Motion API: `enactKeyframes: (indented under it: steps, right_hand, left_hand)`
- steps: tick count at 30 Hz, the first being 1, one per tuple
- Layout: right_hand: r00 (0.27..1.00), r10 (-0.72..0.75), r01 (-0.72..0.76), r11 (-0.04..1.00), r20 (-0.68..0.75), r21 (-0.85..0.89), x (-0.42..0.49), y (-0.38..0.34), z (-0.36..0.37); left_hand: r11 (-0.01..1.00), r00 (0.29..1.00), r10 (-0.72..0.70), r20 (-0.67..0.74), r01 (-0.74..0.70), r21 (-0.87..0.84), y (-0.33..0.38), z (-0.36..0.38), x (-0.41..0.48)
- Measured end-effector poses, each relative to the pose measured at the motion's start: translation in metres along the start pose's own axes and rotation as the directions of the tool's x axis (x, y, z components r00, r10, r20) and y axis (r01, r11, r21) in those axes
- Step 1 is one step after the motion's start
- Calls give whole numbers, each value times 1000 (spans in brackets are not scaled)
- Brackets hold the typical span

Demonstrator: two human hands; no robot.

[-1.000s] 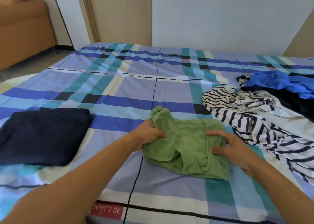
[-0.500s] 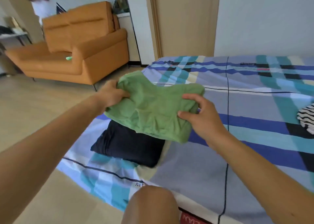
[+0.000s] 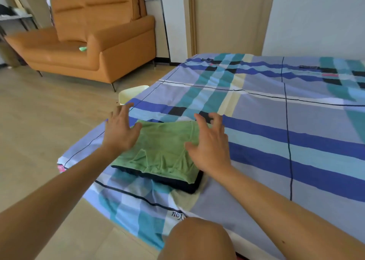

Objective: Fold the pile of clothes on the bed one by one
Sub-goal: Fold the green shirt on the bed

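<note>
Head view, creased green garment (image 3: pixel 164 145) folded atop navy garment (image 3: pixel 178 183), left hand (image 3: pixel 120 132), right hand (image 3: pixel 209 148), grip slack, empty

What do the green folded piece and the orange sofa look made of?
Green folded piece: soft matte knit, maybe cotton; it creases and droops over the dark garment beneath. Orange sofa: smooth leather or faux leather; faint sheen, taut seamed panels.
</note>
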State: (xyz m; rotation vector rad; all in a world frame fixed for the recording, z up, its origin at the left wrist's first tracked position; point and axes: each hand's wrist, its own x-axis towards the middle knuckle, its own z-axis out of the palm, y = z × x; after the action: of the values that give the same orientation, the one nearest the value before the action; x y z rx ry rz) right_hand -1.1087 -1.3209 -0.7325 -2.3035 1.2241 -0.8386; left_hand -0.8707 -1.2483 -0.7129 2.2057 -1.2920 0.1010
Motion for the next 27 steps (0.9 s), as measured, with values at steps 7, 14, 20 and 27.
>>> enactKeyframes:
  steps: [7,14,20,27]
  right_hand:
    - [862,119,-30,982,493,-185,1,13,35]
    - [835,90,-53,995,543,-83,5,20,4]
    - [944,99,-126,990,315,66,-12,77,-107]
    - [946,319,-318,948,61,-32,-82,197,-251]
  left_hand:
    - [981,900,29,434,-110,163,7,40,-25]
    - [891,902,-164,399,-38,452,47,31,-7]
    - [988,884,149,443,-146,-41,205,43,-33]
    - [906,722,391,570,-195,-375,352,91,-107]
